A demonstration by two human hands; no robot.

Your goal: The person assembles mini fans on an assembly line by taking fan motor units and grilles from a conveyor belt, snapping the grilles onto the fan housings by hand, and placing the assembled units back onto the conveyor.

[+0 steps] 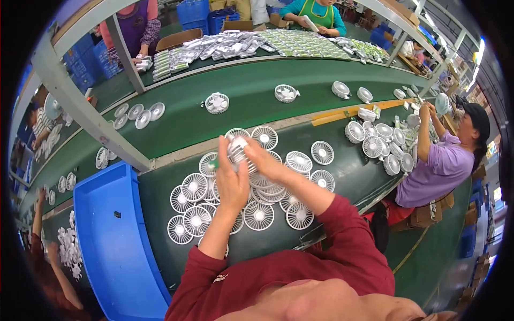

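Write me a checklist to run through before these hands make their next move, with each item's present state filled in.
1. Part supported: ok; the white fan part is held between the left hand and the right hand.
2. Part's fit and fastening: cannot tell; it is blurred and partly covered.
3. Round grilles close by: ok; white grilles lie under and around the hands.
4. Grilles neatly stacked: not ok; they overlap in a loose pile.
5. Blue bin free of stray bits: not ok; a small dark piece lies inside.
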